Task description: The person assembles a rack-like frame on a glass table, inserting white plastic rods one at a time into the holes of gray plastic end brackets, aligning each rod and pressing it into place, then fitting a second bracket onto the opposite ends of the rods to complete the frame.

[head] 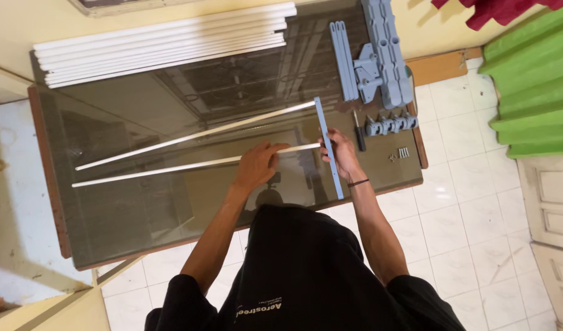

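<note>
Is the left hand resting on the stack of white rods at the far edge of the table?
No, the left hand presses a single white rod near the table's middle, apart from the stack.

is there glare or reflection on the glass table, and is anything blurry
Head view: the glass tabletop mirrors a window grille and the person's silhouette, no harsh glare; left hand, right hand and white rods look sharp; edges bend slightly.

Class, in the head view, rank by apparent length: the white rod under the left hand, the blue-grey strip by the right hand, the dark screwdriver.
1. White rod
2. Blue-grey strip
3. Dark screwdriver
</note>
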